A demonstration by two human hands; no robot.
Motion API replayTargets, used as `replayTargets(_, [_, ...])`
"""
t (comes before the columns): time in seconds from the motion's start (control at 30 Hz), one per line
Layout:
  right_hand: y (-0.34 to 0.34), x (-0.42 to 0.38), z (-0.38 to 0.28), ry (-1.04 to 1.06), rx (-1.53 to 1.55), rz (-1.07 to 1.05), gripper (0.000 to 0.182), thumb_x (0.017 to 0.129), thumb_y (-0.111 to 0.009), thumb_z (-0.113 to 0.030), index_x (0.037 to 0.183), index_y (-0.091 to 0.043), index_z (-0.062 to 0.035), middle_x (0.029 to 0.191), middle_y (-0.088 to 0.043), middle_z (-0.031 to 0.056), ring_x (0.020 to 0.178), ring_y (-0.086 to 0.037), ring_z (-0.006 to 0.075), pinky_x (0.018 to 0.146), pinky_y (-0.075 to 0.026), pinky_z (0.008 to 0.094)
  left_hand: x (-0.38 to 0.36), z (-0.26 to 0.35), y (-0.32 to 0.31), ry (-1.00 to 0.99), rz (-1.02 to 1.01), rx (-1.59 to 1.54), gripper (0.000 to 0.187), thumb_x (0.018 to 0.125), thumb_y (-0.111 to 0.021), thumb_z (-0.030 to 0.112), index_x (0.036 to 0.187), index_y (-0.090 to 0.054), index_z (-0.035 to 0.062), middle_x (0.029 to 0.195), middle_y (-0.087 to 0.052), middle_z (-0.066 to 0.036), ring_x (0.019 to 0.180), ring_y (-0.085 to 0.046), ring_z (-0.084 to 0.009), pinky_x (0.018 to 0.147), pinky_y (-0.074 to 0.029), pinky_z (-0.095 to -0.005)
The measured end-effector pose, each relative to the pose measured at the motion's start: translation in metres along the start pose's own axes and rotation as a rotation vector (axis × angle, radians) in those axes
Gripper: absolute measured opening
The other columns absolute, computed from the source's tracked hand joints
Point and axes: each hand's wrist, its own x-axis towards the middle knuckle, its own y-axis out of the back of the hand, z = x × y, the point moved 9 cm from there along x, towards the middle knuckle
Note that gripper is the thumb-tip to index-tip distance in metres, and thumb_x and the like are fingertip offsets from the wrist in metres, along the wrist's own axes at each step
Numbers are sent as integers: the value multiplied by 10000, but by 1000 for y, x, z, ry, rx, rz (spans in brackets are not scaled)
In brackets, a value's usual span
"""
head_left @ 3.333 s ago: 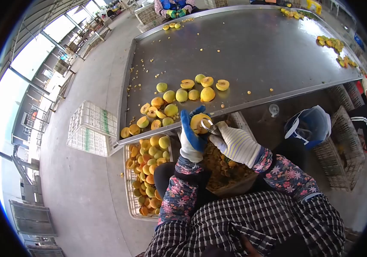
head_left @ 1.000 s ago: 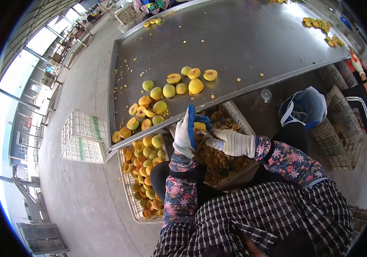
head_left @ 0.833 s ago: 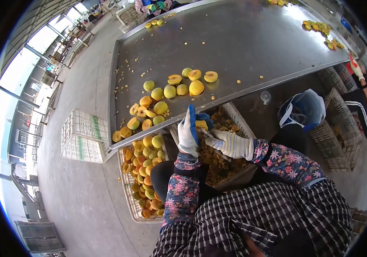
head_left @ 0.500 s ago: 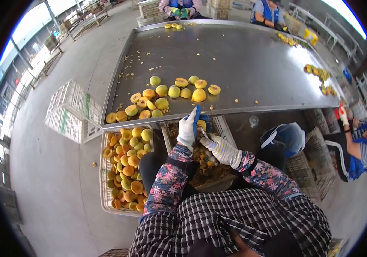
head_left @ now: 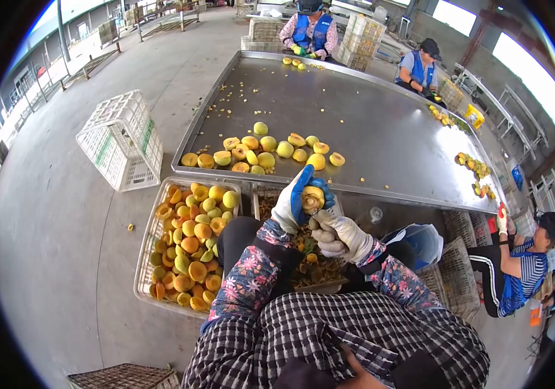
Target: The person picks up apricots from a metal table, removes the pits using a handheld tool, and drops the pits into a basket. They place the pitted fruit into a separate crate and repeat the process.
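Observation:
My left hand (head_left: 295, 198), in a white glove with a blue palm, grips a halved yellow peach (head_left: 312, 200) with its cut face turned up toward me. Close against the fruit, my right hand (head_left: 342, 235) in a pale knit glove has its fingers curled round a small tool, mostly hidden, with its tip at the peach. Below both hands stands a crate of scraps (head_left: 310, 283), partly covered by my arms. Whole and halved peaches (head_left: 266, 159) lie along the near edge of the metal table (head_left: 355, 139).
To the left, a white crate (head_left: 144, 272) is full of peach halves. An upturned white crate (head_left: 122, 139) stands on the floor. A blue bucket (head_left: 422, 245) is at my right. Co-workers sit at the far side (head_left: 313, 32), far right corner (head_left: 418, 68) and right (head_left: 517, 262).
The view has tipped up, showing more of the far side. My left hand has turned the peach half's cut face into view, and my right hand has closed in beside it.

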Motion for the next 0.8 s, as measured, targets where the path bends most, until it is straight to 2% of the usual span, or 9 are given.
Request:
replayTargets(0.23, [7, -19, -10, 73, 90, -156, 398, 1016, -502, -487, 1045, -623, -109, 583, -396, -53, 373, -338, 57, 359, -261, 212, 3, 2, -3, -17, -20, -46, 379, 1056, -457, 337, 987, -606, -6, 898, -658, -140, 818, -644, -314, 789, -542, -456])
replayTargets(0.3, [29, -27, -13, 71, -184, -49, 412, 1015, -510, -482, 1127, -601, -97, 603, -447, -39, 399, -399, 74, 393, -304, 223, -14, 37, -14, -161, 110, 244, 349, 1036, -531, 311, 982, -657, -10, 889, -690, -94, 785, -673, -227, 743, -551, -336])
replayTargets(0.37, [50, -39, -22, 83, -642, 144, 426, 1015, -515, -474, 1171, -578, -83, 621, -477, -37, 431, -442, 75, 417, -331, 226, -35, 90, -8, -420, 312, 1161, 364, 1007, -572, 326, 976, -702, -13, 839, -715, -105, 755, -686, -227, 705, -533, -328])
replayTargets(0.43, [80, -32, -22, 357, -1546, 220, 422, 997, -512, -376, 1287, -518, -70, 850, -695, 195, 730, -679, 367, 640, -525, 423, -63, 115, -45, -294, 446, 1898, 346, 964, -617, 339, 991, -731, 14, 766, -709, -133, 710, -688, -233, 669, -515, -343])
replayTargets(0.5, [91, -39, -12, -111, -1662, 309, 436, 983, -532, -342, 1328, -485, -79, 894, -661, 282, 891, -638, 465, 778, -511, 509, -79, 146, -25, -164, 588, 2090, 312, 933, -645, 341, 1012, -732, 52, 714, -675, -159, 674, -676, -252, 660, -508, -378])
replayTargets(0.57, [93, -42, -10, 10, -1613, 290, 399, 972, -538, -327, 1277, -501, -72, 912, -674, 267, 863, -655, 447, 763, -515, 516, -90, 182, -6, -151, 654, 2126, 344, 942, -637, 347, 983, -728, 18, 723, -695, -118, 678, -681, -220, 648, -506, -358])
replayTargets(0.6, [93, -40, -8, 74, -1590, 269, 381, 966, -541, -319, 1251, -509, -69, 921, -681, 260, 849, -664, 438, 755, -517, 520, -96, 199, 33, -113, 785, 1727, 343, 965, -620, 341, 1010, -729, 19, 772, -704, -63, 697, -690, -196, 630, -509, -329])
replayTargets(0.7, [88, -28, -18, 276, -1474, 297, 367, 970, -531, -324, 1232, -508, -69, 892, -679, 250, 825, -662, 443, 752, -515, 519, -78, 153, -15, -218, 561, 715, 378, 1006, -583, 348, 1131, -652, -2, 910, -678, -106, 803, -691, -239, 720, -584, -360])
replayTargets(0.8, [50, -35, -62, 442, -1320, 373, 341, 960, -576, -276, 1202, -501, -48, 853, -671, 234, 796, -658, 441, 709, -515, 515, -31, 107, 0, -279, 383, 492, 463, 1014, -549, 400, 1154, -598, -39, 1005, -667, -156, 937, -668, -320, 832, -578, -477])
